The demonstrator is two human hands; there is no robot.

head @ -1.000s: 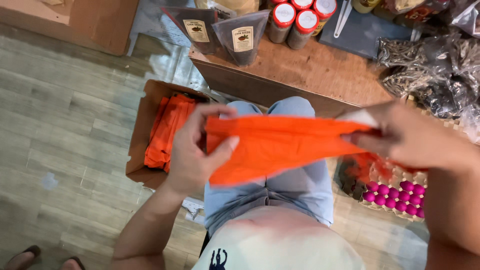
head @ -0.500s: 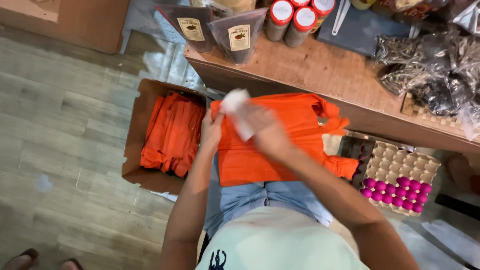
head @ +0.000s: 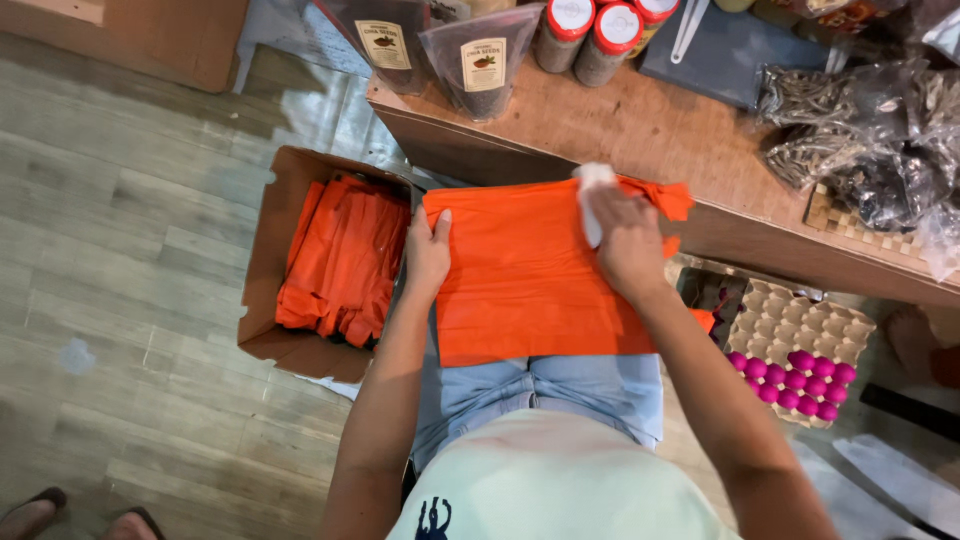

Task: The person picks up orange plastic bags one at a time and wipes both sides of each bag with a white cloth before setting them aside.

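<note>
A wooden counter is topped with seed pouches, red-lidded jars and bagged dried goods. Pink eggs are held in a carton tray below.

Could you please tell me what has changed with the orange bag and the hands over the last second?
The orange bag, a second ago held up stretched between both hands, now lies flat on the lap. The left hand has let go of its pinch and presses the bag's left edge. The right hand, with a white cloth, has moved onto the bag's top. The box of orange bags, the egg tray and the counter stayed put.
</note>
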